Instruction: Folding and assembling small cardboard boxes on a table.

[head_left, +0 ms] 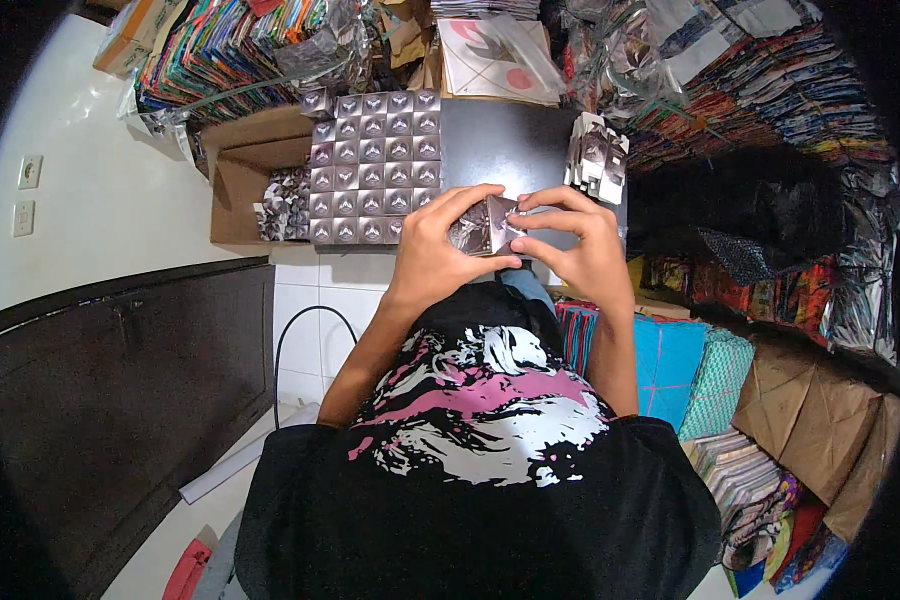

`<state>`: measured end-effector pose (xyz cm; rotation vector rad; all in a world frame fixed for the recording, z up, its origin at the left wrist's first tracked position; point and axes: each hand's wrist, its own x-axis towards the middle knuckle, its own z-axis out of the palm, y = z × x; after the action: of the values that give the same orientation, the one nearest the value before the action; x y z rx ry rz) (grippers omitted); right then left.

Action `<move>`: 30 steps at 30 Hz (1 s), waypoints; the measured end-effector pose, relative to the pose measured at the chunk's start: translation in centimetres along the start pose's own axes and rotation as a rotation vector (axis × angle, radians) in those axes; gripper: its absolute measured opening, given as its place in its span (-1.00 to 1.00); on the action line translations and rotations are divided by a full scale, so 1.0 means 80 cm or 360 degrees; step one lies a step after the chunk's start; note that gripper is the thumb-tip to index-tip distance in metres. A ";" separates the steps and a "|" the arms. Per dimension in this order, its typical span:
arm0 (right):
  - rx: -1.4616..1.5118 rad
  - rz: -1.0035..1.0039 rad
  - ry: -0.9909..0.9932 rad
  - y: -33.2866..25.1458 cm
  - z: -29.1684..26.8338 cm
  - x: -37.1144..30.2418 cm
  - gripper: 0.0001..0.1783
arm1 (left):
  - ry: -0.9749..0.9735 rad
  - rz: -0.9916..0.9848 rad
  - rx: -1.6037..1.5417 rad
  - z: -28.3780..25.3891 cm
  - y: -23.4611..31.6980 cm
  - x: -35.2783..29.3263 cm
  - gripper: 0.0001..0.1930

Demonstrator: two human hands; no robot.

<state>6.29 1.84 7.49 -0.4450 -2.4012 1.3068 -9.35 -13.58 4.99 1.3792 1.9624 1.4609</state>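
Observation:
Between my hands, over the near edge of the dark table, is a small printed carton box (472,232) in dark grey and silver. My left hand (436,248) grips its left side, with the thumb along the bottom and the fingers along the top. The fingers of my right hand (576,238) pinch the box's right end at a light silvery flap (505,225). Just left of my hands, similar small boxes (372,150) stand in tight rows, their round emblems facing up. Flat unfolded cartons (598,158) lie piled at the table's right end.
A brown cardboard box (240,190) at the table's left holds loose small cartons (286,205). Plastic-wrapped stacks of packets (240,60) line the back and right. Turquoise bundles (665,365) and a brown paper package (805,405) sit low at right. A black cable (305,312) loops below the table.

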 end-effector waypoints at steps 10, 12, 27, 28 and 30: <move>-0.0035 -0.0057 0.0046 -0.008 0.003 -0.004 -0.73 | -0.0010 0.0059 -0.0005 -0.004 -0.004 0.001 -0.19; -0.0041 -0.0048 0.0102 -0.012 0.005 -0.004 -0.73 | 0.0002 0.0027 -0.0003 -0.003 -0.002 0.000 -0.19; 0.0248 0.0005 0.0067 0.007 0.005 -0.007 -0.60 | 0.0028 -0.0004 -0.0123 -0.008 -0.003 -0.002 -0.21; 0.0528 0.0155 0.0135 0.009 0.011 -0.010 -0.52 | 0.0027 -0.0003 -0.0126 -0.008 -0.004 -0.001 -0.21; 0.0903 0.0310 0.0195 0.024 0.027 -0.016 -0.43 | 0.0008 0.0142 -0.0117 -0.007 -0.007 -0.001 -0.20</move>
<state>6.58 0.67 4.57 -0.5745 -1.8087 1.8965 -10.00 -13.94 4.76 1.4490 1.8526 1.5613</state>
